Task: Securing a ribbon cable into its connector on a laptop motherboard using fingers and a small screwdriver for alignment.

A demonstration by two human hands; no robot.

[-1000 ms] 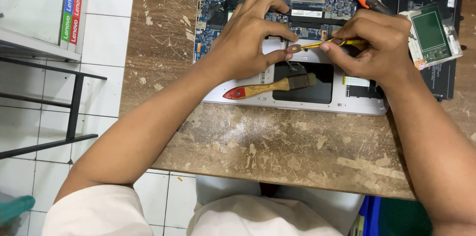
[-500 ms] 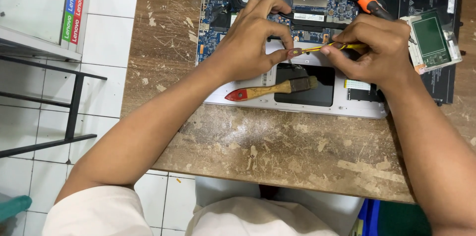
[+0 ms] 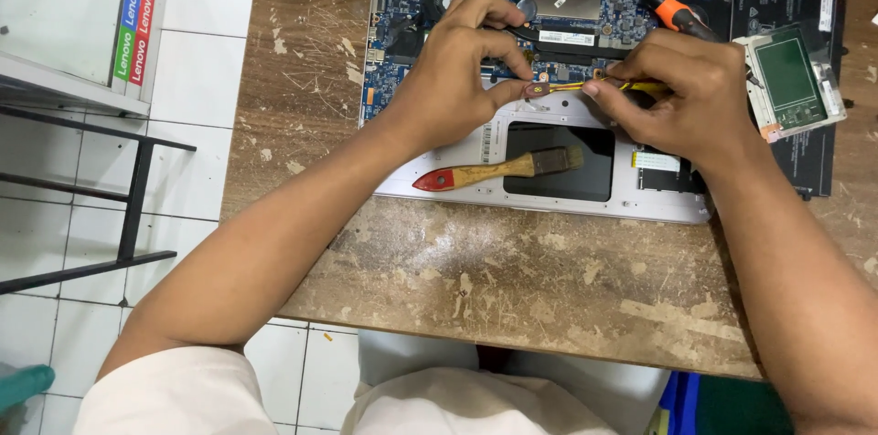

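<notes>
Lying crosswise over the opened laptop (image 3: pixel 549 78), the thin yellow strip (image 3: pixel 599 85) runs left to right between both hands; left hand (image 3: pixel 453 78) pinches its brown end, right hand (image 3: pixel 681 92) pinches the other end.

White box with coloured label strips (image 3: pixel 137 10) far left, white sticker (image 3: pixel 566 37) on board, green-faced panel (image 3: pixel 789 80) right

Repair workshop: opened laptop (image 3: pixel 549 78), scarred workbench (image 3: pixel 512 279)
</notes>
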